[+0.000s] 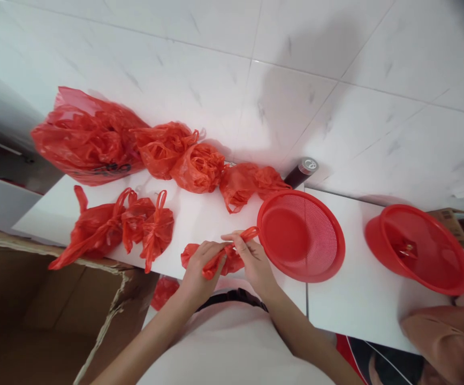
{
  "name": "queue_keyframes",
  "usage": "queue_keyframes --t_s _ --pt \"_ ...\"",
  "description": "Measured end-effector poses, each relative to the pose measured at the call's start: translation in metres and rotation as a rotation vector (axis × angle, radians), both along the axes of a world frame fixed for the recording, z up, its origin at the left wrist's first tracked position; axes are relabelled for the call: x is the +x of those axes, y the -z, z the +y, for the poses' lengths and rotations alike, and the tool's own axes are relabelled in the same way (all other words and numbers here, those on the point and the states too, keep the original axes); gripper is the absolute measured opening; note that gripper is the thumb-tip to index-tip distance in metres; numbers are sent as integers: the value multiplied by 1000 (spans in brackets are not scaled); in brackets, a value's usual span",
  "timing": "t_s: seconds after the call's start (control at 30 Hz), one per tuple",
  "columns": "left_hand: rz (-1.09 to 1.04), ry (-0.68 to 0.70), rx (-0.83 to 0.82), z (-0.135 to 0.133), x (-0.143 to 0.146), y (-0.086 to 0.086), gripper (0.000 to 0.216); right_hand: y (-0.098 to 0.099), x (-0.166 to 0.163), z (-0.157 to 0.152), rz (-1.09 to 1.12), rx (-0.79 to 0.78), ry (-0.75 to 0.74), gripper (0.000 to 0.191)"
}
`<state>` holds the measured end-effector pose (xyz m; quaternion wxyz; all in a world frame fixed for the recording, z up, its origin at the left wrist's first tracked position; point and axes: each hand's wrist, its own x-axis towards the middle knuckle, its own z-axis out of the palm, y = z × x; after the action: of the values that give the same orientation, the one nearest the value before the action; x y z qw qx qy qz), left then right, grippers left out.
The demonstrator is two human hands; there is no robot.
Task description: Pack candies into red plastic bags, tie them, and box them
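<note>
Close to my body, at the table's front edge, both hands are on a small red plastic bag (234,263). My left hand (204,267) has its fingers closed on the gathered top of the bag. Thumb and fingers of my right hand (251,259) pinch a twisted handle that sticks up to the right. What the bag contains is hidden. Just right of my right hand stands a red plastic basket (283,235) with mesh sides, and nothing shows inside it. Several tied red bags (157,230) lie to the left of my left hand.
Bunched red bags (199,167) line the tiled wall, with a large one (91,139) at far left. A dark bottle (302,172) stands behind the basket. At right, a second red basket (424,251) is beside another person's arm (448,337). An open cardboard box (47,299) stands front left.
</note>
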<state>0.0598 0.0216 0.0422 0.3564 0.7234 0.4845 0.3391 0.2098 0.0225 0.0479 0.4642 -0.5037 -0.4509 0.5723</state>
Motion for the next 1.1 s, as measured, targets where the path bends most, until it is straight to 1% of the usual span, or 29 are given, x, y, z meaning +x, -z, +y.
queue_keyframes --t_s 0.07,0.13,0.23,0.3,0.4,0.5,0.57,0.67,0.77,0.83,0.9,1.0,1.1 --pt "-15 34 -18 0 -1 3 31 2 -2 3 6 18 37 38" --pt "-34 48 -16 -2 -7 6 34 9 3 9 16 -2 125 40" --pt "-6 63 -35 -10 -22 7 34 29 20 23 -30 -41 329 45" --pt "25 139 -57 -17 -31 5 35 43 32 33 -111 -46 430 50" --pt "26 265 -40 -26 -37 0 36 56 40 38 -302 -34 487 53" --pt "58 277 -19 -28 -33 -6 31 59 35 33 -446 -8 506 53" --pt "64 269 -22 -28 -29 -8 28 59 30 27 -469 5 475 52" --pt "-40 279 -77 -25 -25 -5 30 60 25 17 -466 17 341 51" --pt "-117 273 -198 -23 -26 4 34 59 22 5 -458 -8 205 51" --pt "-130 234 -286 -25 -27 12 34 56 20 -4 -462 -29 140 49" --pt "-158 190 -365 -29 -26 19 34 54 18 -13 -491 -15 74 47" --pt "-225 128 -473 -34 -22 25 36 58 16 -21 -651 56 -17 48" --pt "-266 112 -583 -34 -20 27 39 69 18 -17 -837 93 -24 50"
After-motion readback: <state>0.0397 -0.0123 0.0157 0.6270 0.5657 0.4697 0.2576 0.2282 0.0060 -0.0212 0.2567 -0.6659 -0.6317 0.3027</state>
